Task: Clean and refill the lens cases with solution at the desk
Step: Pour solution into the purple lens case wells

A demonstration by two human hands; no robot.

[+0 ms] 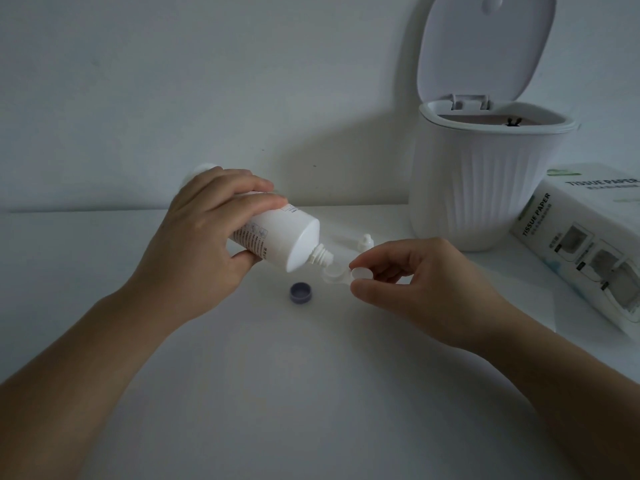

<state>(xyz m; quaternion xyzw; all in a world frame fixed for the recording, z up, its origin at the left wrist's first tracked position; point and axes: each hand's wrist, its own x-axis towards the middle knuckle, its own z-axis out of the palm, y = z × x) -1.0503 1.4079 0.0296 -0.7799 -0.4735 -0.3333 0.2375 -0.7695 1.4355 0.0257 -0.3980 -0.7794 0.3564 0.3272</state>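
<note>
We are tilting the solution bottle (273, 237), gripped in our left hand (204, 233), over the lens case (334, 274) pinched by our right hand (412, 282), needing a gentle squeeze next.

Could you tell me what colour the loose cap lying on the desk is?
Dull purple-grey cap, seen in the head view.

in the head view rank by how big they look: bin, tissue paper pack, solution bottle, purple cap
1. bin, largest
2. tissue paper pack, cut off at the frame edge, so its place is unsure
3. solution bottle, partly hidden by the left hand
4. purple cap, smallest
</note>
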